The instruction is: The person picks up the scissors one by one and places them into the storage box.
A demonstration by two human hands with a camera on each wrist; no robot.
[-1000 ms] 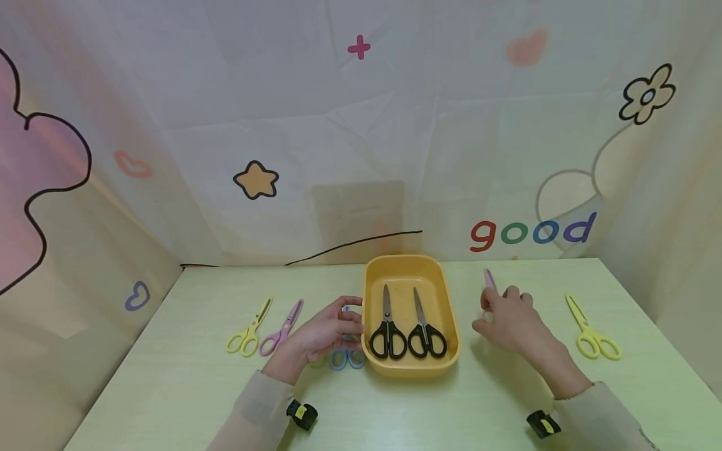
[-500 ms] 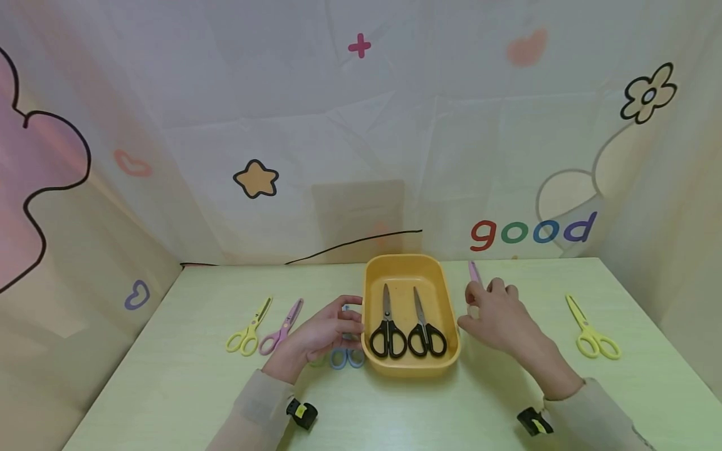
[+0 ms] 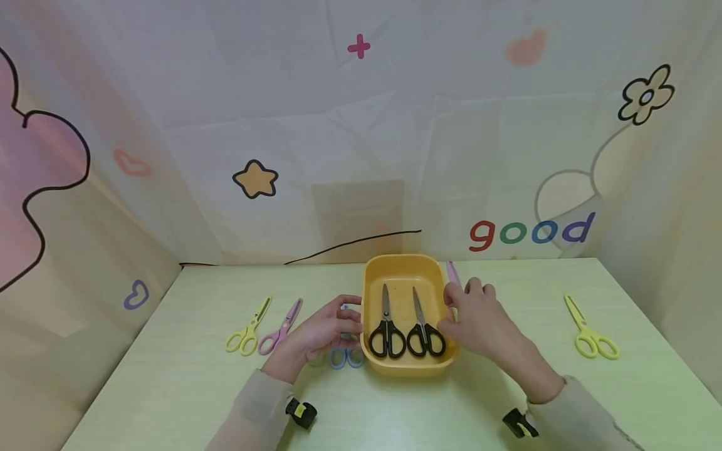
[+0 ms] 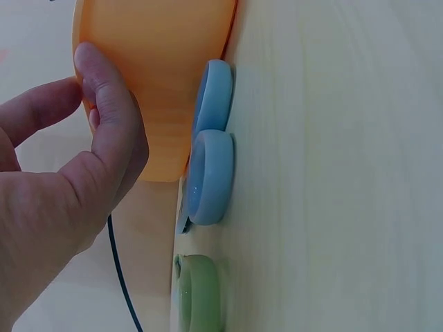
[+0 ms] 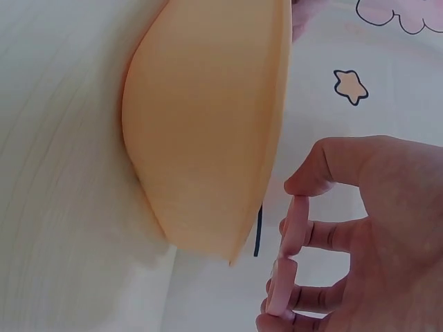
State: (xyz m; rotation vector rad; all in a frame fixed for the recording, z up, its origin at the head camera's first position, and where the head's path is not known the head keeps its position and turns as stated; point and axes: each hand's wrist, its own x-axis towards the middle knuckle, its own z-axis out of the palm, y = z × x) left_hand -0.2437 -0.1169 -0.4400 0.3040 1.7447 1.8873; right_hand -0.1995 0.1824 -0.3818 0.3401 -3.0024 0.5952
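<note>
My right hand (image 3: 479,316) pinches a pair of pink-purple scissors (image 3: 454,274) by the handles, blades pointing away, over the right rim of a yellow plastic tray (image 3: 403,368). In the right wrist view, the pink handle loops (image 5: 296,225) are between thumb and fingers. My left hand (image 3: 321,332) touches the tray's left side, its fingertips right at the rim. Inside the tray, two pairs of black-handled scissors (image 3: 387,338) lie side by side. Blue scissors (image 3: 346,357) lie beneath my left hand, partly hidden. Green handles (image 4: 199,294) show beside them in the left wrist view.
On the left of the table are yellow scissors (image 3: 249,329) and purple scissors (image 3: 282,327). Another yellow pair (image 3: 589,332) lies at the far right. A printed curtain (image 3: 316,138) hangs behind the table's back edge.
My right hand has moved left with the pink-purple scissors, from the table's right part to the tray's right rim. The left hand and tray have stayed in place.
</note>
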